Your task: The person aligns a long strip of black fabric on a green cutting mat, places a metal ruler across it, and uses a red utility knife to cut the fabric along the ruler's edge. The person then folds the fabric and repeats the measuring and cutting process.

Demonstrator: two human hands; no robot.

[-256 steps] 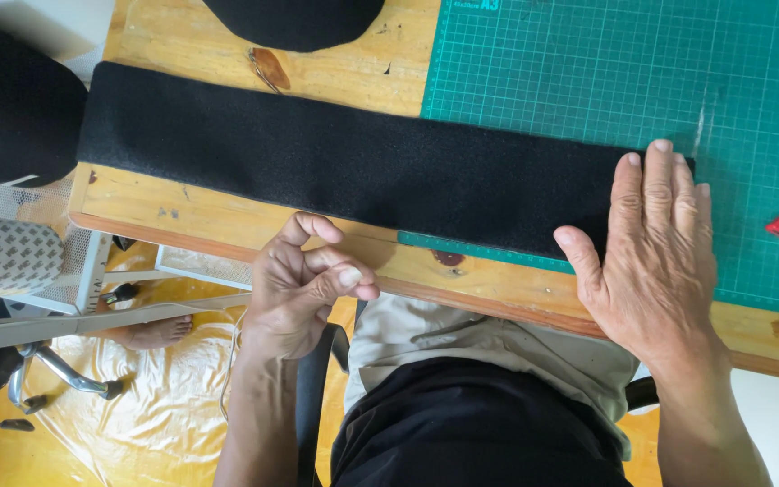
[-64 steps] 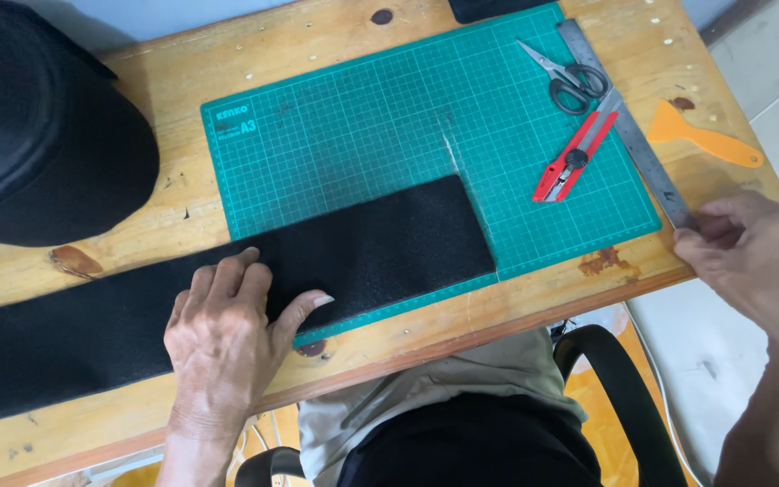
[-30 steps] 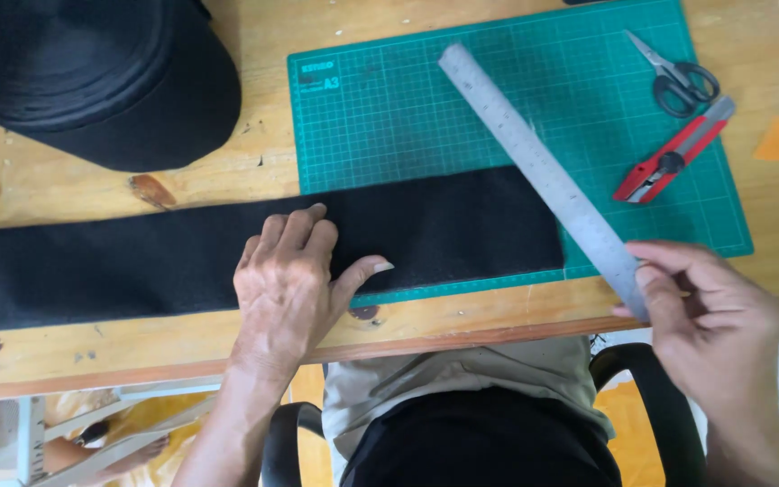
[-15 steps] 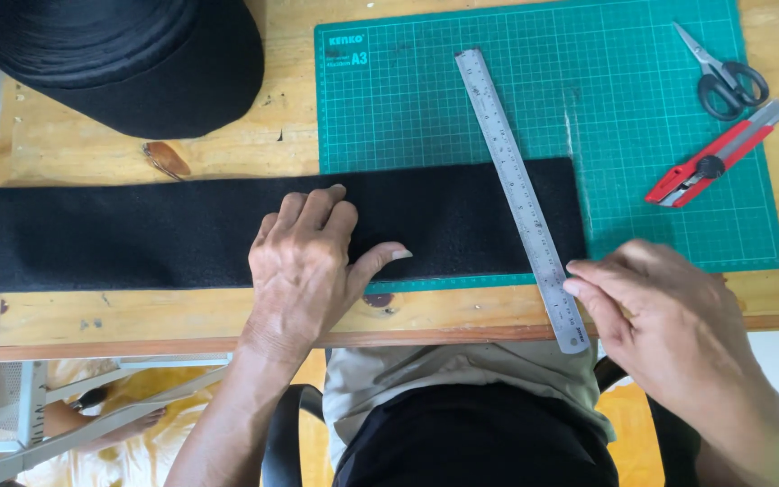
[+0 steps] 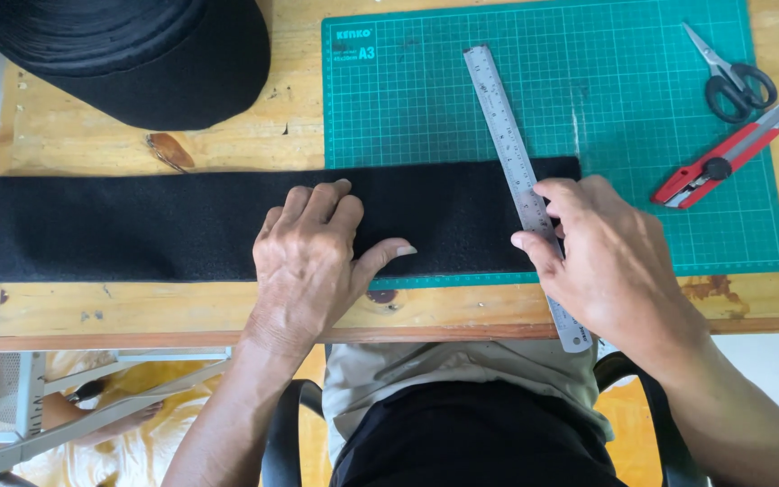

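We've got a long black fabric strip [image 5: 137, 225] lying flat on the wooden table [image 5: 92, 311], its long axis running side to side, with the far end under the right fingers sitting on the green cutting mat [image 5: 642, 108]. Our left hand [image 5: 308, 261] lies flat on the strip, fingers spread and pointing away from us, thumb stuck out toward the right hand, so it's pressing, not gripping anything. Our right hand [image 5: 606, 261] is down on a steel ruler [image 5: 516, 153], fingertips pinning it against the fabric, thumb on the ruler's left edge. The ruler crosses the strip almost square, tilted a bit: its far end points up and slightly left beyond the fingers, its near end pokes out past the table edge below the palm. Beyond the right fingers, over to the right, a red utility knife [image 5: 719, 167] and scissors [image 5: 732, 77] lie on the mat. Beyond the left fingers sits a black cap [image 5: 137, 54].
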